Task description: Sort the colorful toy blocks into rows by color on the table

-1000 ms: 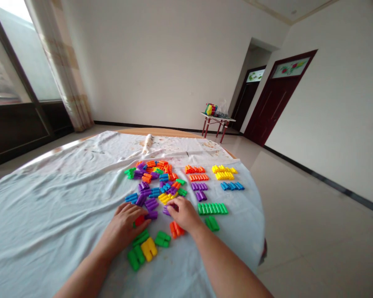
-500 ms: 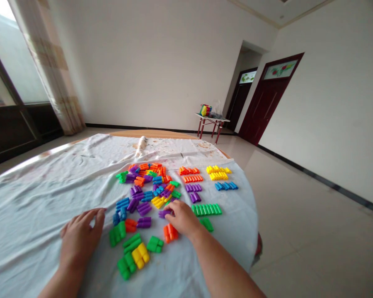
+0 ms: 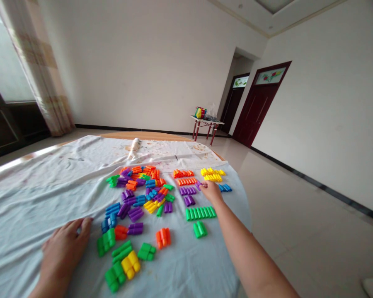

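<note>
My right hand (image 3: 210,191) pinches a purple toy block (image 3: 198,186) at the right end of a row of purple blocks (image 3: 187,191). Just beyond its fingers lies a row of orange blocks (image 3: 187,181), and blue blocks (image 3: 225,188) are partly hidden behind the hand. My left hand (image 3: 65,248) rests on the cloth with fingers stretched out, holding nothing. Close to it are green blocks (image 3: 106,242) and blue blocks (image 3: 112,212). A mixed heap of blocks (image 3: 143,182) spreads across the middle.
A pale tablecloth (image 3: 65,186) with wrinkles covers the round table. Nearer me sit a green row (image 3: 201,213), a green pair (image 3: 200,229) and a yellow block (image 3: 131,265). Yellow rows (image 3: 213,174) lie far right. A small table (image 3: 207,121) with bags stands by the doorway.
My right hand has moved from the heap to the right and away from me, carrying a purple block to the purple row. My left hand stays on the cloth. The view has shifted slightly.
</note>
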The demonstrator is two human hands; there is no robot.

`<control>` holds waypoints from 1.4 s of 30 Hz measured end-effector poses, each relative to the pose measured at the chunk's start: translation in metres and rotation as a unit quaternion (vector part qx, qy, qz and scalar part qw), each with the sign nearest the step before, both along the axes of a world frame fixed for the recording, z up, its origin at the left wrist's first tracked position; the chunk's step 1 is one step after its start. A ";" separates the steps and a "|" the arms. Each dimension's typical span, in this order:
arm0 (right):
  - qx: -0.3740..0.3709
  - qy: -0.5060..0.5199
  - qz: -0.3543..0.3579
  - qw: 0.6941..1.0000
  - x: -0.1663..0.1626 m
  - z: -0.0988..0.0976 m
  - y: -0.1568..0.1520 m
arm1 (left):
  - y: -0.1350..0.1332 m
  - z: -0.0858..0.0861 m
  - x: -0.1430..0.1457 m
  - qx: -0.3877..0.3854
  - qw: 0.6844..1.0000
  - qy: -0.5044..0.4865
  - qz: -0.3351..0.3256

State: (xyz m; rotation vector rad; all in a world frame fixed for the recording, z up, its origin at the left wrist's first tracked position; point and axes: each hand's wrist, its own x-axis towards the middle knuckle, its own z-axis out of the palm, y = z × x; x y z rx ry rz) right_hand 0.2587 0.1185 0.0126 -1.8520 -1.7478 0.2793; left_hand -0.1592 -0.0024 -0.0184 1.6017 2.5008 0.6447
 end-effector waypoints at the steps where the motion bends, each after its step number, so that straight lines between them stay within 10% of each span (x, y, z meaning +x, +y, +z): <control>1: -0.009 -0.012 -0.008 1.000 0.002 -0.004 0.003 | 0.000 -0.001 0.000 0.001 1.000 0.001 -0.001; 15: -0.002 -0.088 -0.009 0.996 -0.008 -0.009 0.003 | 0.001 -0.004 0.002 0.000 1.000 0.022 0.006; 23: 0.054 0.015 0.239 0.969 -0.086 0.000 -0.051 | -0.003 0.004 0.009 0.006 1.000 0.004 0.002; 42: -0.068 -0.088 0.343 0.933 -0.113 0.003 -0.095 | -0.005 0.005 0.012 0.002 1.000 -0.002 -0.004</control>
